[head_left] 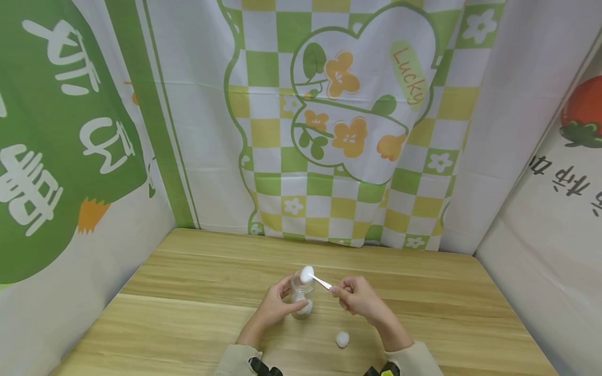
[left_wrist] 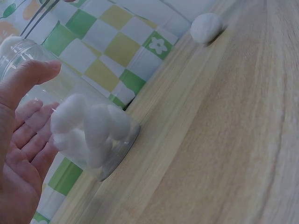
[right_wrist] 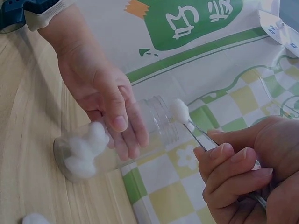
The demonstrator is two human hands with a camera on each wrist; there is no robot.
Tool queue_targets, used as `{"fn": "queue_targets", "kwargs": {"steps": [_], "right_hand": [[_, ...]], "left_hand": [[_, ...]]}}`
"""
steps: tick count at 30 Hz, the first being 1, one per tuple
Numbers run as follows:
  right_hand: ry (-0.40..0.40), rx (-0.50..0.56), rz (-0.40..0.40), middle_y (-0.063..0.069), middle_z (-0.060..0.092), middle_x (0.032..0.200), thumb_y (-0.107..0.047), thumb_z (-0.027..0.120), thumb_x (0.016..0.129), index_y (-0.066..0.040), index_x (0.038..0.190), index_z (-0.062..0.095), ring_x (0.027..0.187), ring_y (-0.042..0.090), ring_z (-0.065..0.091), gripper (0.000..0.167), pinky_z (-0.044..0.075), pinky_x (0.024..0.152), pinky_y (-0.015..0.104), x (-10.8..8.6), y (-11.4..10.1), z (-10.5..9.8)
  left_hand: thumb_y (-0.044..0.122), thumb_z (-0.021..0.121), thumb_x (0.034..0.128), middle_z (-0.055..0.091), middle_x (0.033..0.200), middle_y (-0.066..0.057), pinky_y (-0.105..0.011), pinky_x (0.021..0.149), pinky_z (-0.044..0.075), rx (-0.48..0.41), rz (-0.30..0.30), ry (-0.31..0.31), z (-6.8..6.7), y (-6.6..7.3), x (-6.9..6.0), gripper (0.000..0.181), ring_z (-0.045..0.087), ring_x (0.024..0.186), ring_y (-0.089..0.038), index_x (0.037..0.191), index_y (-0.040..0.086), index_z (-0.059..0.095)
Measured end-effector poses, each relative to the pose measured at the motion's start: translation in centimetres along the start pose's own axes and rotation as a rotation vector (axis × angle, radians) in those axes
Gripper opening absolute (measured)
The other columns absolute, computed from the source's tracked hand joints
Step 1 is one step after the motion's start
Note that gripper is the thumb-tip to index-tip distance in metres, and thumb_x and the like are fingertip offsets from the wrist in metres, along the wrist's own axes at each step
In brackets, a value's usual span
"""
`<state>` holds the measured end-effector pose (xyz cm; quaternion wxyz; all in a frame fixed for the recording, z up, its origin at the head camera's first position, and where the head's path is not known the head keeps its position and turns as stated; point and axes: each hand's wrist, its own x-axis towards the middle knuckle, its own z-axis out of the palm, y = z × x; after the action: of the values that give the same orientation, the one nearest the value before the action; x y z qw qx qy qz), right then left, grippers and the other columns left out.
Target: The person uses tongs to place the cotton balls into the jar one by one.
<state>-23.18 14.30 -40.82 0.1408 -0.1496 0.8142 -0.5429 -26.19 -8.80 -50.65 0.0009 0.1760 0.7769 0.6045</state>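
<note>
A clear jar (head_left: 297,286) stands on the table with several white cotton balls (right_wrist: 79,151) in its lower part. My left hand (head_left: 274,307) holds the jar, thumb on one side and fingers on the other. In my right hand (head_left: 361,302) are metal tweezers (head_left: 322,282), gripped between thumb and fingers. Their tips pinch a cotton ball (head_left: 307,274) right at the jar's open mouth; the right wrist view (right_wrist: 180,111) shows this ball beside the rim. One loose cotton ball (head_left: 342,339) lies on the table, nearer to me than the jar.
The wooden table (head_left: 188,277) has its far edge against a checkered green and yellow curtain (head_left: 310,209). Printed cloth walls (head_left: 117,250) rise at the left and right sides.
</note>
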Motion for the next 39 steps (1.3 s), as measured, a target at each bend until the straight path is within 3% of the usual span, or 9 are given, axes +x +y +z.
{"fn": "queue_targets", "kwargs": {"steps": [4,14,39], "right_hand": [[0.002,0.005,-0.002,-0.006,0.045,0.053,-0.011,0.055,0.096,0.004,0.082,0.056,0.043,0.002,0.034,0.021,0.029,0.04,0.01,0.05,0.18,0.1],[0.0,-0.006,0.003,-0.008,0.045,0.052,-0.014,0.056,0.096,0.004,0.083,0.055,0.043,0.0,0.034,0.022,0.03,0.04,0.01,-0.13,0.23,0.15],[-0.004,0.024,0.014,-0.006,0.045,0.054,-0.015,0.055,0.097,0.002,0.082,0.055,0.043,0.001,0.034,0.023,0.03,0.04,0.01,-0.51,0.33,0.08]], "left_hand": [[0.022,0.078,0.0811,0.053,0.141,-0.023,-0.057,0.115,0.038,-0.038,-0.049,-0.028,-0.09,0.24,-0.03,0.071,0.049,0.133,-0.042,0.14,0.0,0.044],[0.024,0.077,0.0816,0.051,0.143,-0.022,-0.059,0.115,0.037,-0.031,-0.075,-0.041,-0.16,0.3,-0.02,0.074,0.047,0.134,-0.043,0.142,0.002,0.042],[0.024,0.077,0.0818,0.049,0.145,-0.023,-0.058,0.115,0.037,-0.033,-0.071,-0.037,-0.25,0.09,0.03,0.073,0.046,0.134,-0.044,0.141,0.0,0.042]]}}
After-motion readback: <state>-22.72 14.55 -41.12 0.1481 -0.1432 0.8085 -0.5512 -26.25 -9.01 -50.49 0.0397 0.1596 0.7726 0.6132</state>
